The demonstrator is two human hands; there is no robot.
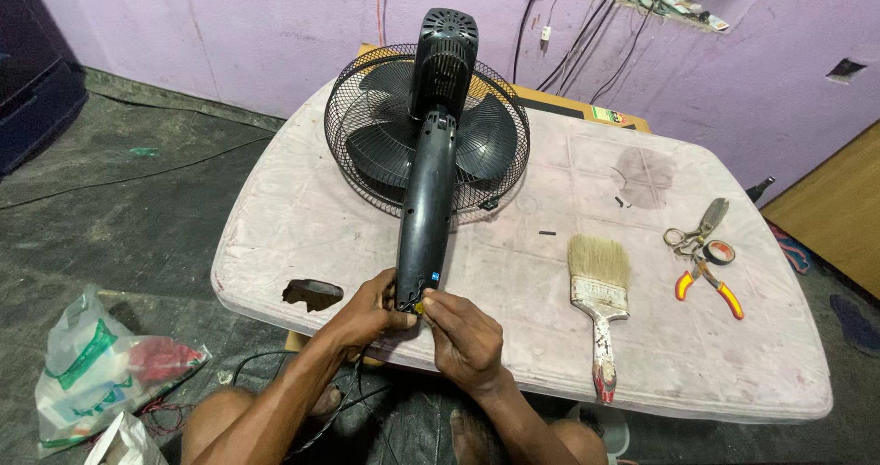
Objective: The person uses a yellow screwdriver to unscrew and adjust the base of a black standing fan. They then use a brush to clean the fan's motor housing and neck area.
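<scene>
Head view, nearest edge: we see our two forearms reach up from our bare knees to the near rim of the worn white table.
Left hand: we wrap it around the bottom end of the black fan stem, fingers curled against its left side.
Right hand: we pinch it at the same end, thumb and forefinger closed on a small yellow part at the stem's base.
Fan: we see it lying flat across the table's middle, back upward, the stem pointing toward us and the round wire cage with its dark blades at the far end.
Table damage: we note a broken hole just left of our left hand.
Right of our hands: a paintbrush with pale bristles lies on the table.
Farther right: scissors, a roll of black tape and red-and-yellow pliers lie together.
Floor at left: a plastic bag sits on the dark floor.
Far side: cables hang down the purple wall.
</scene>
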